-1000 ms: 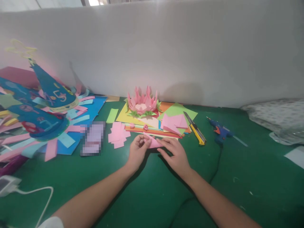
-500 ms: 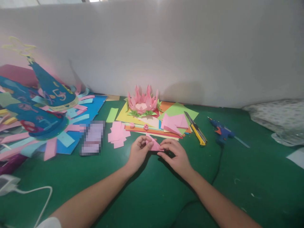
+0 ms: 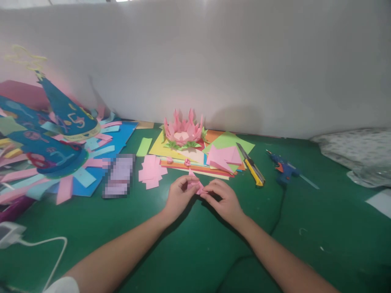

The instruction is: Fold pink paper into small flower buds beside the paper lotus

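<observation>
Between my two hands is a small folded piece of pink paper (image 3: 195,186), held just above the green table. My left hand (image 3: 180,194) pinches its left side with thumb and fingers. The right corner is pinched by the thumb and fingertips of my right hand (image 3: 222,199). Part of the paper is covered by my fingers. Beyond my hands lie two small pink folded paper pieces, one a rosebud shape (image 3: 187,162). A pink paper lotus (image 3: 183,132) with green leaves stands behind them on coloured sheets.
Pink paper rectangles (image 3: 151,173) and a pixelated phone-like object (image 3: 119,177) lie to the left, near blue paper cone hats (image 3: 67,110). Right are a yellow utility knife (image 3: 254,171), blade out, and a blue glue gun (image 3: 284,167) with its cord. A white cable (image 3: 62,244) lies front left.
The pink paper's right corner has been folded inward, so it looks smaller and more creased. My right hand has shifted slightly left, closer to my left hand.
</observation>
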`<control>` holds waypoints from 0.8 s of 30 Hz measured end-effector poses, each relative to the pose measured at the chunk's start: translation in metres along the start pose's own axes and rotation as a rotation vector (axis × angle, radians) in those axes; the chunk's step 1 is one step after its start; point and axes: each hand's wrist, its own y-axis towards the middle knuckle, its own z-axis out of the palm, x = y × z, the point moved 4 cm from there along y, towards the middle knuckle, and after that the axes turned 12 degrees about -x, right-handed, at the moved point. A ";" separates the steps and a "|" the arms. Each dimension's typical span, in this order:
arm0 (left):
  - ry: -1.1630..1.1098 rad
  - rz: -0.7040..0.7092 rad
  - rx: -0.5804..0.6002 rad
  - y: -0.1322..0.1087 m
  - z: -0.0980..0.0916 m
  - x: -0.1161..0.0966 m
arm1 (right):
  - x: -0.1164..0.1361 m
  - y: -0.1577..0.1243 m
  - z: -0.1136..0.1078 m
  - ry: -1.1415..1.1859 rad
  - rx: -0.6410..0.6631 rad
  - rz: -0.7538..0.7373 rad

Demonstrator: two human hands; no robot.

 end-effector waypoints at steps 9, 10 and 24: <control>0.011 0.013 -0.018 0.000 0.000 0.001 | 0.003 0.001 0.001 0.000 0.026 0.051; 0.014 0.013 -0.019 0.000 0.000 0.001 | 0.003 0.001 0.001 -0.001 0.025 0.056; 0.004 0.033 0.001 0.000 0.002 -0.002 | 0.000 0.001 0.002 -0.006 0.012 0.036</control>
